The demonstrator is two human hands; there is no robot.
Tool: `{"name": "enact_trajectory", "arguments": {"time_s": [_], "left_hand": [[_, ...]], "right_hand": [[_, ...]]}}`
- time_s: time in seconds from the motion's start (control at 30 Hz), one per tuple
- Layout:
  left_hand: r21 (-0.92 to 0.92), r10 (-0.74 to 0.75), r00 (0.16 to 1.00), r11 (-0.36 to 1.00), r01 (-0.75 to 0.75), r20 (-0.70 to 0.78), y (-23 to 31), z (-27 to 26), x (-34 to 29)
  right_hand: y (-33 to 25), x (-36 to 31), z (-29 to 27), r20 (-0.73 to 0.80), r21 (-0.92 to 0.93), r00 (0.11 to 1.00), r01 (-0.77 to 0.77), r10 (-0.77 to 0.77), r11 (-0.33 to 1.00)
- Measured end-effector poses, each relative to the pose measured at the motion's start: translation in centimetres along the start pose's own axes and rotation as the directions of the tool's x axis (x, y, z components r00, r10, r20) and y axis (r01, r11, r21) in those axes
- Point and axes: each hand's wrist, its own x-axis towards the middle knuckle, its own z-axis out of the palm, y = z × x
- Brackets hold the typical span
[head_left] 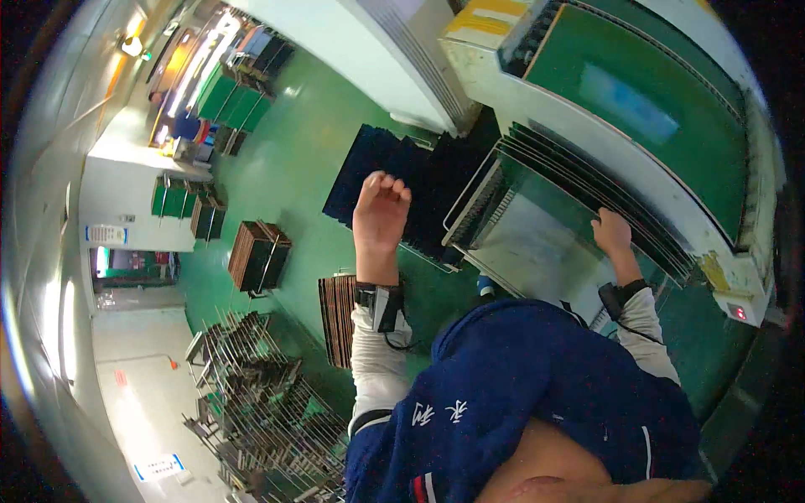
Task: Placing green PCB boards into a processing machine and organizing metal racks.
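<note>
My left hand (381, 211) is raised over the floor in front of me, palm showing and fingers loosely curled, with nothing in it. Beyond it stands a block of dark, closely stacked panels (369, 172). At the right, my right hand (614, 230) is at the upper edge of a thin dark panel (579, 191), its fingers bent around that edge. Several such panels stand upright side by side in a slotted rack (537, 247), beside the white machine. Part of the right fingers is hidden behind the hand. Both wrists wear dark straps with small boxes and cables.
A white machine (587, 142) with a green-topped bed (637, 109) runs along the right. A white column (402, 50) stands ahead. Brown panel stacks (258, 256) (337, 323) and metal racks (268, 411) stand to the left on the green floor. Farther back a person (186, 126) is partly visible.
</note>
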Motion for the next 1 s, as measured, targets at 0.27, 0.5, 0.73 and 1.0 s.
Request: {"name": "enact_trajectory", "arguments": {"time_s": [0.27,0.5,0.73,1.0], "left_hand": [[0.013,0.095,0.520,0.980,-0.200,0.849,0.6,18.7,-5.3],[-0.031,0.003,0.307,0.996,0.085,0.952,0.8,25.0,-10.7],[-0.091,0.030,0.292,0.976,0.197,0.956,-0.5,25.2,-11.8],[-0.095,0.028,0.273,0.967,0.235,0.962,-0.6,25.4,-13.9]], "right_hand": [[0.9,1.4,0.4,-0.029,-0.018,0.999,-0.028,0.028,0.999],[-0.6,1.1,-0.5,0.033,-0.062,0.999,0.010,-0.008,0.998],[-0.2,1.3,-0.3,0.015,-0.061,1.000,0.006,-0.005,0.998],[-0.8,1.0,-0.2,0.020,-0.045,1.000,0.022,-0.021,0.999]]}}
